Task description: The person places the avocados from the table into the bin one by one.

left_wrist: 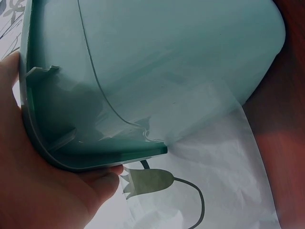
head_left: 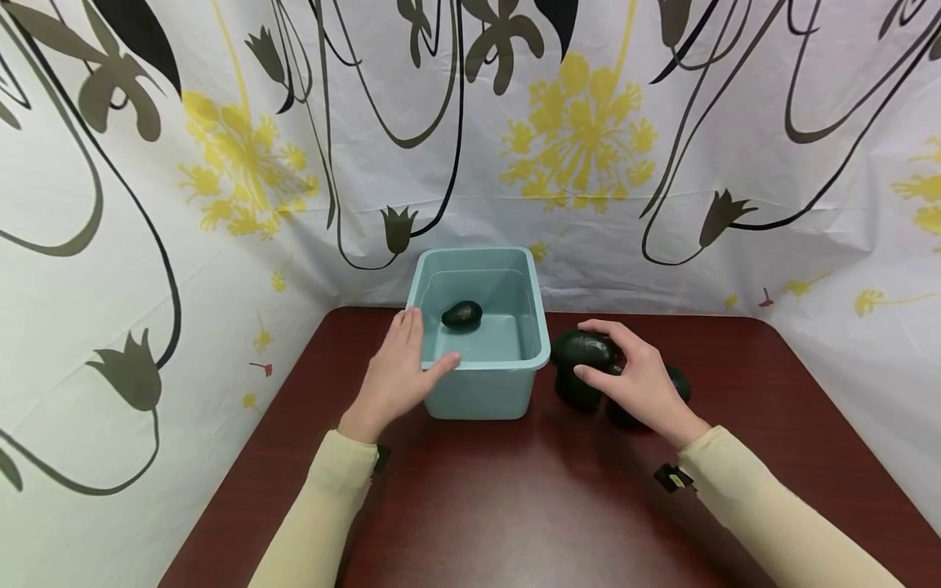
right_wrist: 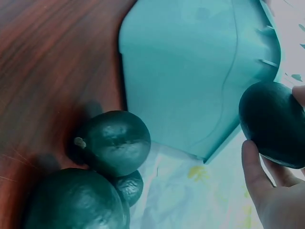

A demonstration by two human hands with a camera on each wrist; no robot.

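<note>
A light blue plastic bin [head_left: 481, 394] stands at the far side of the table with one dark green avocado [head_left: 461, 316] lying inside. My left hand [head_left: 397, 367] rests on the bin's near left corner, fingers extended and thumb along the rim. To the right of the bin, my right hand [head_left: 638, 377] pinches another avocado [right_wrist: 271, 124] between thumb and fingers. In the right wrist view this avocado is raised near the bin's rim. Below it, several more avocados [right_wrist: 114, 143] sit clustered on the table, partly hidden by the right hand in the head view.
The dark reddish-brown table [head_left: 515, 506] extends in front of the bin and to both sides. A white cloth [head_left: 456, 188] with printed flowers hangs close behind the bin and along the sides.
</note>
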